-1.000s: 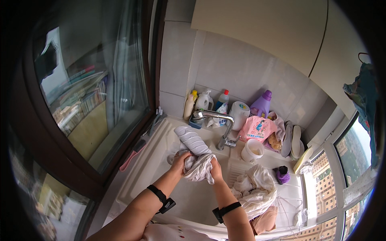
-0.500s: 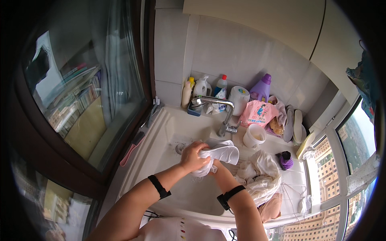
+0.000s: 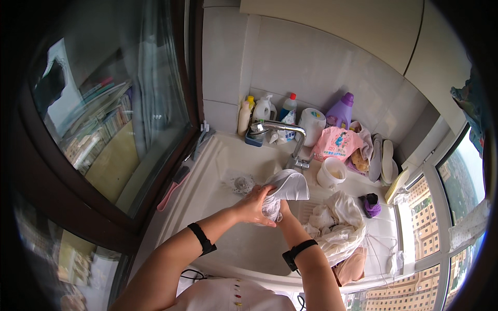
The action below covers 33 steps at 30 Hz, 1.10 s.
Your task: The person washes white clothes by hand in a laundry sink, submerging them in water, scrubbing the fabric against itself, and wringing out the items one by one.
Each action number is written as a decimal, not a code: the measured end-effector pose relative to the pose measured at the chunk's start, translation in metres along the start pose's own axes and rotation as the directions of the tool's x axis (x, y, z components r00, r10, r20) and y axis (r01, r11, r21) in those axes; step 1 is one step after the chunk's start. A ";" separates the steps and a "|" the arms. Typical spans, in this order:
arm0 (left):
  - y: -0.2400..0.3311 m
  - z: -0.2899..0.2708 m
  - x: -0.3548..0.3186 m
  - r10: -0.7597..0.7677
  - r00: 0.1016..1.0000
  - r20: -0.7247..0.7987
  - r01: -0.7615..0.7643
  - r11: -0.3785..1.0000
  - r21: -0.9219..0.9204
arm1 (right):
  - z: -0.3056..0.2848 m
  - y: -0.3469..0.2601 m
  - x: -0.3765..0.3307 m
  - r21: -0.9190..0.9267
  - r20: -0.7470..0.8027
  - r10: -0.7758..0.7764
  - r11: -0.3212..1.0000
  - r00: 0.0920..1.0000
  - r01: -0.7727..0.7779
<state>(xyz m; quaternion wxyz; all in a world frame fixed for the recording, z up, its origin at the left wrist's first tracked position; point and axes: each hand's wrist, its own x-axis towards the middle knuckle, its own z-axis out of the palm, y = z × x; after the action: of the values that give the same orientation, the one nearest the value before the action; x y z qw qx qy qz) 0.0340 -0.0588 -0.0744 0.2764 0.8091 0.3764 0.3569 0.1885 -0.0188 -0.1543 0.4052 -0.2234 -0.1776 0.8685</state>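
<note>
Over the white sink (image 3: 218, 243) I hold a white cap (image 3: 288, 187), its stiff curved brim tilted up toward the tap. The soft, wet-looking crown bunches between my hands below the brim. My left hand (image 3: 254, 205) is closed round the cap's left side, thumb low and fingers along the brim's edge. On the other side, my right hand (image 3: 284, 209) presses against the bunched fabric, its fingers mostly hidden by the cap. Just beyond the brim stands the chrome tap (image 3: 299, 150), its spout swung to the left. Foam lies round the drain (image 3: 241, 184).
White crumpled cloth (image 3: 338, 228) lies on the ribbed drainboard, with a small purple item (image 3: 370, 205) beside it. A white tub (image 3: 331, 174), pink bag (image 3: 337, 144) and several bottles (image 3: 264, 108) line the back. A pink brush (image 3: 174, 187) rests on the left rim.
The cap has turned, its brim now standing higher. My left hand has slid down and opened its grip wider round the crown. More foam shows near the drain.
</note>
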 end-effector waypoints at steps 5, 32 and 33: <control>0.011 -0.007 -0.003 0.073 0.993 0.093 -0.086 0.986 0.143 | -0.032 0.002 0.018 0.008 -0.073 -0.117 0.993 0.990 0.118; -0.020 0.015 -0.033 -0.152 0.947 -0.282 0.094 0.974 -0.208 | 0.025 0.030 -0.034 -0.129 -0.354 0.090 0.981 0.931 -0.144; -0.027 0.010 -0.034 -0.295 0.913 -0.281 0.121 0.855 -0.504 | 0.046 0.025 -0.043 -0.250 -0.382 0.143 0.935 0.913 -0.251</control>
<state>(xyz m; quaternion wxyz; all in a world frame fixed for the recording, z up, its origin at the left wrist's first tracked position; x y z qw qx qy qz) 0.0152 -0.0725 -0.1122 0.4331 0.5936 0.4065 0.5430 0.1724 -0.0735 -0.1178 0.3023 -0.4521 -0.2041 0.8140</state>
